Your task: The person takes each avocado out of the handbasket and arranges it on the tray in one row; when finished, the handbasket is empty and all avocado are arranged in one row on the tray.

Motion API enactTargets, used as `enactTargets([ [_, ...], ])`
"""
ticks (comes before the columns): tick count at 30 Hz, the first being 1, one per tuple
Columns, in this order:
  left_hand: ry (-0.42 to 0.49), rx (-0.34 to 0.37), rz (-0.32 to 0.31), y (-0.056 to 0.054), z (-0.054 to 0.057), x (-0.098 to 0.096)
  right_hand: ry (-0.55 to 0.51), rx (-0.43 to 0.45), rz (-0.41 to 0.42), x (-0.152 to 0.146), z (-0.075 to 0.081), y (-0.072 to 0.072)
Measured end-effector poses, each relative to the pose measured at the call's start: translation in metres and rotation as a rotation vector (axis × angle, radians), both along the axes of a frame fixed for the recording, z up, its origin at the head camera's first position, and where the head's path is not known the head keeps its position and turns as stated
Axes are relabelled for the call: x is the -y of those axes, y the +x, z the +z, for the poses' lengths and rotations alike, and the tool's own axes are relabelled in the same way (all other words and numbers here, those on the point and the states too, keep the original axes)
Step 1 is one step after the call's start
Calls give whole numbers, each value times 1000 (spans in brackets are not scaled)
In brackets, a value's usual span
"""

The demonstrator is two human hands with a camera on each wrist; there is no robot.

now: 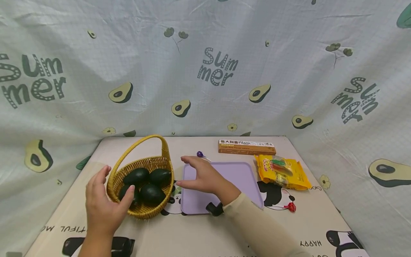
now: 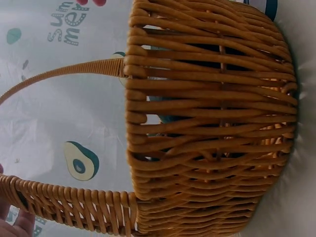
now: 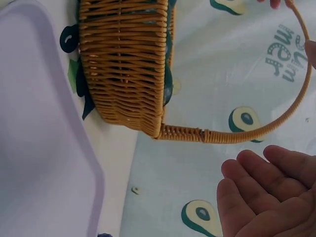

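A wicker basket (image 1: 146, 213) with a tall arched handle (image 1: 126, 152) stands on the left of the table, holding several dark green avocados (image 1: 152, 194). My left hand (image 1: 104, 201) is beside its left side, fingers raised and thumb spread in front of the rim. The left wrist view shows the woven wall (image 2: 212, 118) close up. To the right of the basket, my right hand (image 1: 205, 175) hovers over the left part of a lilac tray (image 1: 237, 178), thumb and fingers apart. The right wrist view shows its fingers (image 3: 252, 177) loosely extended near the handle, with nothing in them.
Behind the tray lies a purple lollipop (image 1: 200, 154). A pasta box (image 1: 246, 147) lies at the back right, with a yellow candy bag (image 1: 284, 172) in front of it. A red lollipop (image 1: 291, 207) lies right of the tray. A printed curtain (image 1: 147, 71) surrounds the table.
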State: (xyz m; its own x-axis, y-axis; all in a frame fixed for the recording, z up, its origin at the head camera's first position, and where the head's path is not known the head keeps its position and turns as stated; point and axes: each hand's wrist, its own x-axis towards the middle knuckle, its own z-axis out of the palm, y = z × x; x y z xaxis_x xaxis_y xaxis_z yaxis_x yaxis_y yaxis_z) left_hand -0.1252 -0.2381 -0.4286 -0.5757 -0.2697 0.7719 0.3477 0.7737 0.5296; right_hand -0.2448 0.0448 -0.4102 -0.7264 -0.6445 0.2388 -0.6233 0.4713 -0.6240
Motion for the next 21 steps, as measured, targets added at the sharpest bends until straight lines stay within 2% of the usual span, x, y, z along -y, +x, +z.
enactTargets([
  [2, 14, 46, 2, 3, -1, 0, 9, 13, -4, 3, -2, -3],
  [7, 34, 95, 30, 6, -5, 0, 17, 82, -10, 11, -6, -7],
  [13, 69, 94, 52, 6, -12, 3, -10, 149, 16, 23, -8, -11],
  [21, 115, 106, 82, 10, -19, 5, 13, 182, 32, 38, -8, -14],
])
